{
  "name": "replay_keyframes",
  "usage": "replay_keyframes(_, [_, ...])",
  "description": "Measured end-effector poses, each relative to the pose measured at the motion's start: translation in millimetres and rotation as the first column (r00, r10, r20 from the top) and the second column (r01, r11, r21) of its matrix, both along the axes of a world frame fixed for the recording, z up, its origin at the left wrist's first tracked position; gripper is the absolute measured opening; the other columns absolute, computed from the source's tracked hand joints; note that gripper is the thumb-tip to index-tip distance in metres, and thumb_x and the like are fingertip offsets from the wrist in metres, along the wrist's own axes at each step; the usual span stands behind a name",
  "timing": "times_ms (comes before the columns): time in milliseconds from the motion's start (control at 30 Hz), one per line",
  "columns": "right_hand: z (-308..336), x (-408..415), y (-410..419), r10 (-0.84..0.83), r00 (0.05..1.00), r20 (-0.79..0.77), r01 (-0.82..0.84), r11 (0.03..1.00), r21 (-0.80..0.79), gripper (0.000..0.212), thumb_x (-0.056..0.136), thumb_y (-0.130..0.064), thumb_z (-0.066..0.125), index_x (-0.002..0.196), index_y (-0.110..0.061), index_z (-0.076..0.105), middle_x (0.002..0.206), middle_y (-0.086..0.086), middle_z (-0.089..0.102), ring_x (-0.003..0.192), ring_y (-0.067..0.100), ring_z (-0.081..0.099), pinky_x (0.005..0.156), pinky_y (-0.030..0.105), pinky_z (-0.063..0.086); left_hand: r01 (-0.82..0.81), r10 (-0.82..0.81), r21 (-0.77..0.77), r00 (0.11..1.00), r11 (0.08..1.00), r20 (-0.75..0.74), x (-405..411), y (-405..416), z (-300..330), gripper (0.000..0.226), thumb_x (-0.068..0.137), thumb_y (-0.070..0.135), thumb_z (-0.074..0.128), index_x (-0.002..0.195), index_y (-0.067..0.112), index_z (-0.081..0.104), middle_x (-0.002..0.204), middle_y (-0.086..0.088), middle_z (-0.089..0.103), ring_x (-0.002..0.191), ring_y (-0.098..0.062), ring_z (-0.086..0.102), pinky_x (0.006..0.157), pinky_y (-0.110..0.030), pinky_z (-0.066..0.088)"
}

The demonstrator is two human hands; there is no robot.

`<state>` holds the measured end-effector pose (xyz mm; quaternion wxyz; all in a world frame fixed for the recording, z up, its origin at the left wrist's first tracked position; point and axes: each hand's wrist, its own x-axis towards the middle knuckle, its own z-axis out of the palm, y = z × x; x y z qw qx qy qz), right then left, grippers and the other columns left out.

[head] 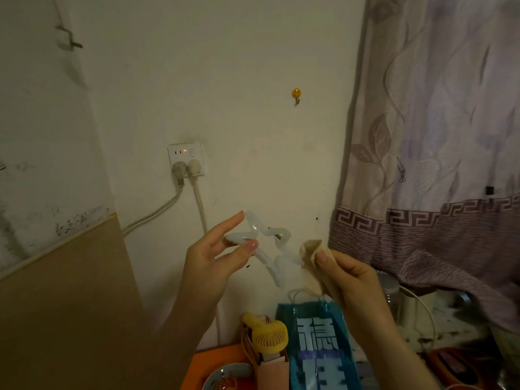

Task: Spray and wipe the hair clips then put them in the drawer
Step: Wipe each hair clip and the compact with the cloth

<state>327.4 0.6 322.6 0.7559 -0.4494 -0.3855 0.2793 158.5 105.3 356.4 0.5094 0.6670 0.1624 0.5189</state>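
Clutter is seen nearest on the orange bench (213, 358): a yellow handheld fan (268, 336) and a blue bag (320, 347); above them, a translucent white hair clip (270, 249) is pinched at one end by the left hand (216, 257), while a beige cloth (312, 260) is gripped by the right hand (349, 274) and pressed to the clip's other end; behind stands a wall socket (186, 159). With so light a grip, the clip could be twisted loose by the wiping and dropped.
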Motion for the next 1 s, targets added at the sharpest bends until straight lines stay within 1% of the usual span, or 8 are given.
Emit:
replay_keyframes(100, [6.5, 1.8, -3.8, -0.029, 0.998, 0.047, 0.027, 0.998, 0.051, 0.026, 0.070, -0.034, 0.066, 0.092, -0.026, 0.078, 0.097, 0.002, 0.075, 0.085, 0.014, 0.070, 0.067, 0.028, 0.057, -0.005, 0.006, 0.029, 1.000, 1.000, -0.030, -1.4, 2.2, 0.1, 0.051, 0.062, 0.030, 0.074, 0.113, 0.035, 0.065, 0.099, 0.002, 0.074, 0.096, -0.014, 0.069, 0.071, -0.018, 0.054])
replay_keyframes(300, [23.5, -13.0, -2.0, -0.084, 0.966, 0.245, 0.041, 0.984, 0.173, 0.045, 0.065, -0.034, 0.070, 0.105, -0.012, 0.072, 0.091, 0.002, 0.076, 0.080, 0.009, 0.070, 0.065, 0.018, 0.053, 0.014, -0.009, 0.069, 0.997, 0.998, -0.071, 3.6, -2.2, -3.2, 0.048, 0.065, 0.021, 0.074, 0.112, 0.032, 0.067, 0.105, 0.006, 0.073, 0.100, -0.004, 0.066, 0.076, -0.018, 0.054])
replay_keyframes(433, [23.0, -18.6, 4.6, -0.177, 0.925, 0.335, 0.120, 0.976, 0.183, 0.027, 0.074, -0.011, 0.074, 0.101, -0.017, 0.073, 0.091, -0.003, 0.076, 0.086, 0.012, 0.071, 0.073, 0.022, 0.056, 0.019, -0.012, 0.080, 0.996, 0.997, -0.086, 6.0, -4.6, -4.5, 0.047, 0.064, 0.022, 0.075, 0.109, 0.034, 0.068, 0.102, 0.012, 0.073, 0.102, -0.010, 0.066, 0.076, -0.019, 0.054])
replay_keyframes(533, [19.2, -19.3, 6.6, -0.259, 0.888, 0.381, 0.186, 0.958, 0.219, 0.026, 0.078, -0.004, 0.073, 0.098, -0.020, 0.074, 0.089, -0.006, 0.076, 0.083, 0.010, 0.072, 0.072, 0.023, 0.057, 0.006, 0.002, 0.089, 0.996, 0.996, -0.090, 6.2, -5.8, -4.9, 0.047, 0.064, 0.022, 0.075, 0.109, 0.034, 0.067, 0.101, 0.014, 0.072, 0.103, -0.010, 0.066, 0.077, -0.020, 0.055])
replay_keyframes(667, [14.6, -20.4, 6.1, -0.261, 0.889, 0.375, 0.179, 0.954, 0.239, 0.025, 0.076, -0.008, 0.074, 0.099, -0.018, 0.074, 0.089, -0.008, 0.075, 0.081, 0.008, 0.071, 0.068, 0.017, 0.054, -0.005, 0.011, 0.084, 0.997, 0.996, -0.075, 5.7, -3.8, -5.6, 0.048, 0.065, 0.019, 0.075, 0.111, 0.030, 0.067, 0.101, 0.013, 0.073, 0.100, -0.007, 0.067, 0.075, -0.018, 0.055])
replay_keyframes(767, [9.2, -20.6, 3.4, -0.246, 0.907, 0.342, 0.176, 0.959, 0.222, 0.027, 0.072, -0.019, 0.073, 0.099, -0.018, 0.074, 0.088, -0.006, 0.076, 0.081, 0.010, 0.071, 0.069, 0.020, 0.056, -0.017, 0.022, 0.085, 0.997, 0.996, -0.068, 4.4, -2.6, -6.4, 0.045, 0.070, 0.013, 0.074, 0.111, 0.029, 0.067, 0.099, 0.009, 0.073, 0.097, -0.006, 0.068, 0.073, -0.017, 0.054])
replay_keyframes(900, [0.9, -15.9, -0.3, -0.245, 0.909, 0.338, 0.196, 0.965, 0.173, 0.022, 0.071, -0.019, 0.072, 0.092, -0.022, 0.075, 0.079, -0.008, 0.075, 0.071, 0.005, 0.069, 0.063, 0.017, 0.054, -0.034, 0.036, 0.040, 0.998, 0.999, -0.046, -0.5, 1.0, -4.9, 0.042, 0.067, 0.023, 0.073, 0.107, 0.035, 0.068, 0.095, 0.002, 0.075, 0.095, -0.017, 0.070, 0.073, -0.021, 0.056])
replay_keyframes(1000, [0.4, -10.3, -4.7, -0.197, 0.942, 0.273, 0.160, 0.975, 0.152, 0.024, 0.067, -0.027, 0.069, 0.090, -0.024, 0.076, 0.083, -0.004, 0.075, 0.077, 0.010, 0.070, 0.061, 0.023, 0.056, -0.024, 0.027, 0.041, 0.997, 0.999, -0.077, -5.2, 2.7, -0.8, 0.048, 0.066, 0.026, 0.073, 0.113, 0.035, 0.064, 0.093, -0.001, 0.075, 0.093, -0.020, 0.070, 0.072, -0.022, 0.056])
